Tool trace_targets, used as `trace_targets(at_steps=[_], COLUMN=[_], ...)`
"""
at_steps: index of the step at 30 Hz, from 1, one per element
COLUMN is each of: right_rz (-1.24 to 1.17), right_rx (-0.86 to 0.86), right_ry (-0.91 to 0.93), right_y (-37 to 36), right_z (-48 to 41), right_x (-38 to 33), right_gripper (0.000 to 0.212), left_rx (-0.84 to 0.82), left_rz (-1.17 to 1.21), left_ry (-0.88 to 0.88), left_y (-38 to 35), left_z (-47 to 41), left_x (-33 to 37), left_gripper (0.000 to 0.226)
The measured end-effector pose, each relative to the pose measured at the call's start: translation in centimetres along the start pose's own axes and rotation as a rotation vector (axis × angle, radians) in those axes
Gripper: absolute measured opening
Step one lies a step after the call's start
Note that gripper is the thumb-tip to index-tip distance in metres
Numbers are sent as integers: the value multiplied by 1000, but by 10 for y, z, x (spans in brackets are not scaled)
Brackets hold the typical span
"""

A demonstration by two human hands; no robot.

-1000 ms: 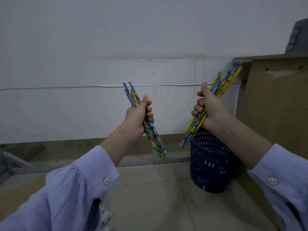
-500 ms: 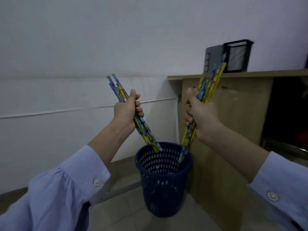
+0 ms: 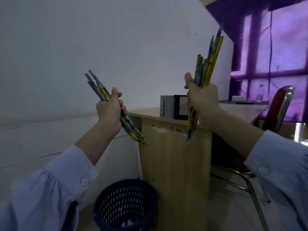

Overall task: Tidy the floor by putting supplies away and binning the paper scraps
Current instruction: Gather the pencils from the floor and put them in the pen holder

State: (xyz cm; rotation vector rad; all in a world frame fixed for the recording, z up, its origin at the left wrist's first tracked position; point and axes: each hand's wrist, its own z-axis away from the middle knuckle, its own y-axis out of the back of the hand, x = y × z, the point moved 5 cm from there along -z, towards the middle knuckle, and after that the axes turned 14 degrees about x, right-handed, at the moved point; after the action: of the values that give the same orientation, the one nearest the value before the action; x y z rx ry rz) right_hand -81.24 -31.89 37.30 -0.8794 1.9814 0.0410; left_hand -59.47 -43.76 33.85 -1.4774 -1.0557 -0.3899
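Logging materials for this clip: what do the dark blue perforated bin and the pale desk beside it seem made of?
The dark blue perforated bin looks like matte moulded plastic, given its regular oval holes. The pale wood-look desk seems laminated board: faint grain, with a chipped white patch.

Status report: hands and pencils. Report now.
Left hand grips one pencil bundle, right hand grips second bundle. Both held up, none stowed yet. Mesh holder on desk beyond right hand; nothing seen in the way.
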Motion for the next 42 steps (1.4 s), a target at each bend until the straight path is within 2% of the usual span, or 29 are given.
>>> trace_targets(at_steps=[5,15,24,33,37,42], right_rz=[-60,-175,-256,-298,-277,-232], right_rx=[140,235,302,341,302,239], right_ry=[31,64,9,-63,-95,-208], right_y=[19,20,4,-20,-39,-55], right_z=[-53,-123,-167,-205,-221,-226], right_x=[-40,-63,-14,39,59,92], right_gripper=[35,34,35,38,38,40], left_rx=[-70,-108,-142,26,50,-47], left_rz=[21,71,178,264,200,34], left_ry=[-51,-115,-123,-174,-237,-299], left_y=[-33,-82,-161,-225,-246,-261], left_z=[6,-10,-16,-31,-42,-53], left_x=[32,52,10,-35,-60,-90], left_gripper=[30,28,32,32,31,30])
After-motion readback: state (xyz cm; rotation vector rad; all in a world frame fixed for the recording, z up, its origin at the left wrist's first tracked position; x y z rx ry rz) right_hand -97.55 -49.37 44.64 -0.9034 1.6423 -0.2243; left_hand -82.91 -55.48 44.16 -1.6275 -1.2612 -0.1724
